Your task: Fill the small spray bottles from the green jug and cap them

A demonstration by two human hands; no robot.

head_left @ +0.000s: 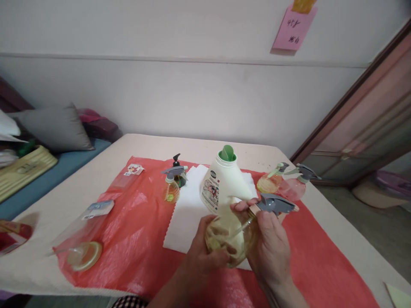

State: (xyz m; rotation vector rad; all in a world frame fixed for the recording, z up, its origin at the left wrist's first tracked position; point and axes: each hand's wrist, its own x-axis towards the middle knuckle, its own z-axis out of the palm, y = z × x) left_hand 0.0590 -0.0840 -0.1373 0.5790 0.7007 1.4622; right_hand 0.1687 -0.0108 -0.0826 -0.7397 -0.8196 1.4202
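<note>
The left hand [208, 246] grips the rounded body of a yellow-tinted spray bottle [236, 253] while the right hand [271, 241] clasps its neck, the long axis tilted from the body at left up to the grey spray head [276, 204] at right. Just beyond both hands, the white jug [226, 182] stands upright on a white cloth [181, 229], its open mouth above the bottle's level in view; whether they touch I cannot tell.
</note>
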